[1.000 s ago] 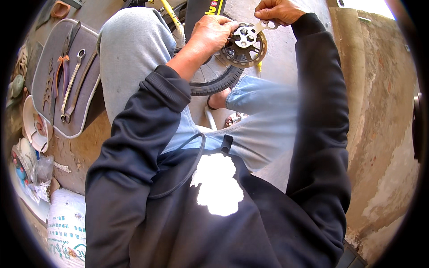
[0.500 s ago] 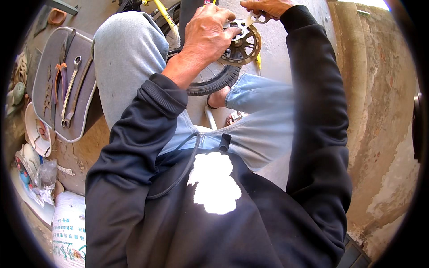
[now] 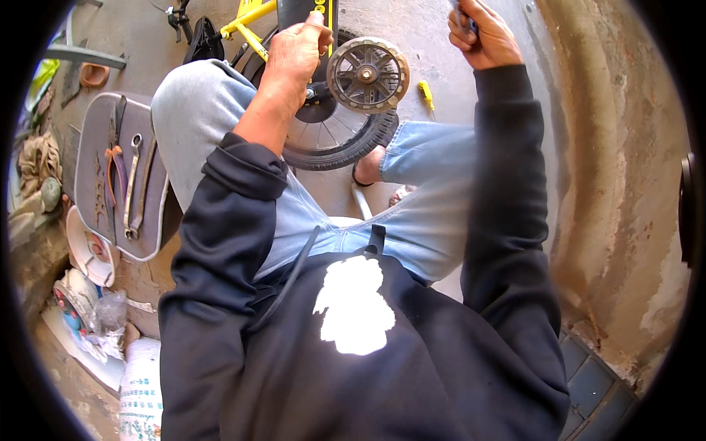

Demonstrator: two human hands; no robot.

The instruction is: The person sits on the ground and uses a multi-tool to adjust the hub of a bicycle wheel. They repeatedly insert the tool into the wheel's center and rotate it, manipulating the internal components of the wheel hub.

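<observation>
Your left hand is closed against the yellow frame of the small child's bicycle, just beside the small grey plastic training wheel, which sits to its right and clear of your fingers. A second ago that hand lay right on the wheel's hub; now the wheel shows whole and uncovered. Behind it is the black rubber rear tyre. Your right hand has lifted away to the right, well apart from the wheel, fist closed around a dark tool handle I cannot make out. Between your hands, on the ground, lies a small yellow-handled screwdriver. Far left of your left hand, a grey mat carries spanners and pliers.
</observation>
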